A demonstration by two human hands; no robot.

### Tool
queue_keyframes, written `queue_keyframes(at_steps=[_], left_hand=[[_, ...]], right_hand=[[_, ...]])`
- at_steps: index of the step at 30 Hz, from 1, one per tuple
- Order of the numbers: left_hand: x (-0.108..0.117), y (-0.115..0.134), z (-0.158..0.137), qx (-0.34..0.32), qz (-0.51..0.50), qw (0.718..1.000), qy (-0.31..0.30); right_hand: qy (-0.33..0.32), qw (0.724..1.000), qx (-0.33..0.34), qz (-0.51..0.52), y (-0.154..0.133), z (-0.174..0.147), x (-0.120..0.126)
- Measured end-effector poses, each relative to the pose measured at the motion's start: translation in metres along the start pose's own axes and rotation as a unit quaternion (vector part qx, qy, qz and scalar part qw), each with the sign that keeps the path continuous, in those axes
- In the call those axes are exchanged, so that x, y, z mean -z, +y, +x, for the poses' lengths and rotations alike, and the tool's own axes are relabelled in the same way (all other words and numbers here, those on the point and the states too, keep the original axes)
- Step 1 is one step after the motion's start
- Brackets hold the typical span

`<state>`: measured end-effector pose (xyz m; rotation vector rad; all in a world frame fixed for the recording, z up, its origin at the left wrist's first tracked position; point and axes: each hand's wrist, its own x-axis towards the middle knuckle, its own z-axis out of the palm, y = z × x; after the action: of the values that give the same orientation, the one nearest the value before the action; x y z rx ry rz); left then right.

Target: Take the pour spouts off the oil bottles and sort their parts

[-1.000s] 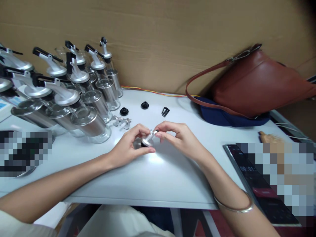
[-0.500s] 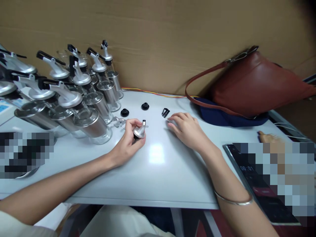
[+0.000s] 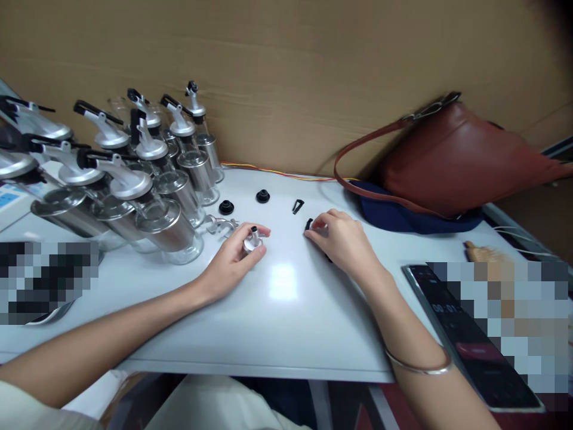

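Observation:
My left hand (image 3: 234, 254) is closed around a silver pourer top (image 3: 253, 242) with a black tip, held just above the table. In my right hand (image 3: 342, 239) a small black lever (image 3: 308, 225) is pinched between thumb and fingers; most of it is hidden by the hand. Another black lever (image 3: 298, 206) lies on the table beyond the fingers. Two black stoppers, a left one (image 3: 226, 207) and a right one (image 3: 263, 196), rest farther back. Silver pourer parts (image 3: 220, 223) lie beside my left hand, partly covered by it.
Several glass and steel bottles with pourers (image 3: 163, 224) crowd the left side. A brown leather bag (image 3: 452, 158) sits on dark blue cloth (image 3: 416, 209) at the back right. A phone (image 3: 474, 334) showing a timer lies right. Thin wires (image 3: 277, 172) run along the cardboard wall.
My right hand has picked up one of the two black levers and drawn it slightly nearer. The pourer top in my left hand has tilted, its tip now more toward me.

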<state>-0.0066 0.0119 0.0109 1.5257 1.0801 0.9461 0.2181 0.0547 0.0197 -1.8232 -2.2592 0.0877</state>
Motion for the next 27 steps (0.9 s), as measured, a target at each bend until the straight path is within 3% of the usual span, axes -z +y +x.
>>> queue_keyframes(at_steps=[7,11,17,21,24,27], left_hand=[[0.004,-0.008,-0.002,-0.004,-0.046,0.999,-0.013],[0.004,-0.008,0.0,0.003,-0.021,0.999,-0.025],[0.001,-0.006,0.004,-0.003,-0.034,0.999,-0.035],[-0.001,-0.006,0.003,0.03,-0.11,0.992,-0.047],[-0.002,-0.007,0.002,0.036,-0.146,0.987,-0.049],[-0.002,-0.008,0.001,0.033,-0.152,0.987,-0.046]], right_hand=[[-0.031,0.999,-0.039,-0.001,-0.004,-0.001,0.002],[-0.041,0.997,-0.061,0.026,-0.006,-0.002,0.004],[-0.022,0.998,-0.041,0.052,-0.005,-0.003,0.002],[-0.013,0.982,-0.034,0.186,-0.015,-0.005,0.007],[0.012,0.945,0.028,0.326,-0.028,-0.01,0.009],[0.034,0.922,0.098,0.374,-0.039,-0.014,0.007]])
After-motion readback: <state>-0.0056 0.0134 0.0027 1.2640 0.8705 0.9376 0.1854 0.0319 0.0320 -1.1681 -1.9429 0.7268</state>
